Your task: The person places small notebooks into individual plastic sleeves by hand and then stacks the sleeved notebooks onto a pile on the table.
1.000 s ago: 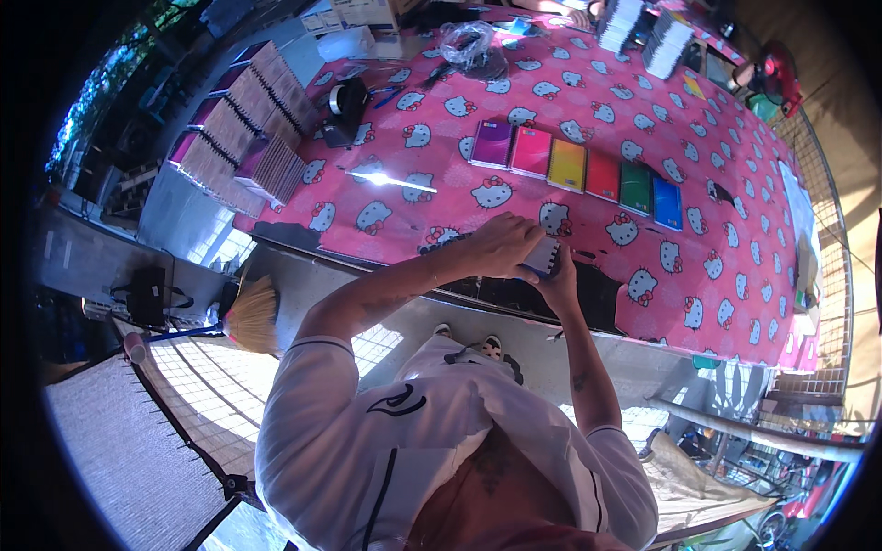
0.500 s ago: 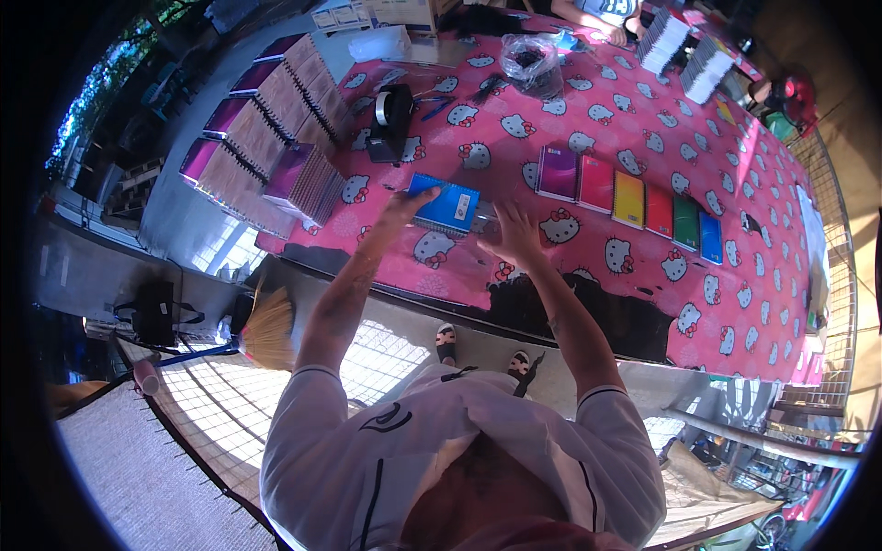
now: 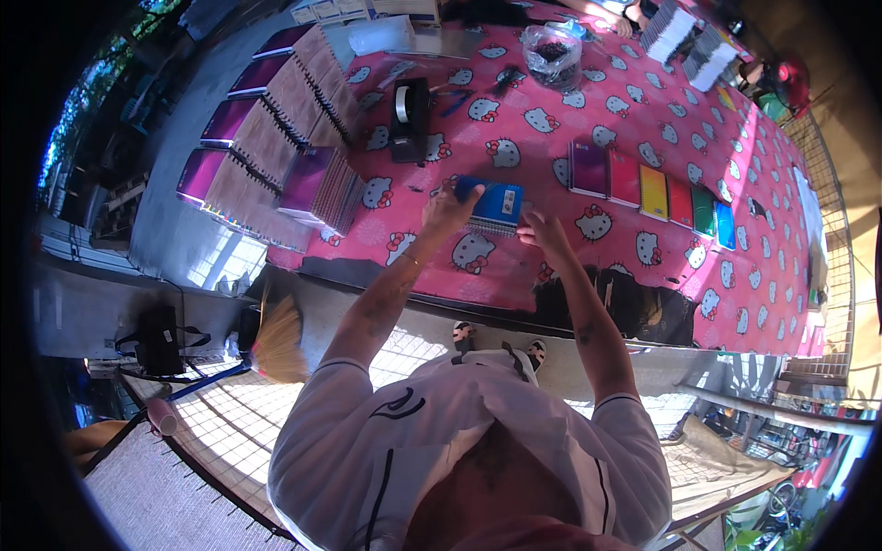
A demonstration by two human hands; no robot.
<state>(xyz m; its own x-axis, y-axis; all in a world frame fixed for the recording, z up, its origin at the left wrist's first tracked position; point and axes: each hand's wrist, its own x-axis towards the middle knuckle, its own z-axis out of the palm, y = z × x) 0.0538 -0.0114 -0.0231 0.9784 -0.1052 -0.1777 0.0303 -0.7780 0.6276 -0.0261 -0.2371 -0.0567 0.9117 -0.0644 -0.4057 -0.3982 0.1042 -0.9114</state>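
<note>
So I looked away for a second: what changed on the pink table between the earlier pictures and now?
Both hands moved left from the coloured row. The left hand and right hand now hold a blue notebook between them on the pink tablecloth; a second ago they worked at the near edge. The row of coloured notebooks, tape dispenser and notebook stacks lie as before.

A clear plastic bag (image 3: 551, 50) of dark items and pale boxes (image 3: 331, 11) stand at the table's far edge.

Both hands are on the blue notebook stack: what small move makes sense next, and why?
Probably square it up: the left hand and right hand flank the blue notebook stack, which lies apart from the coloured notebook row.
</note>
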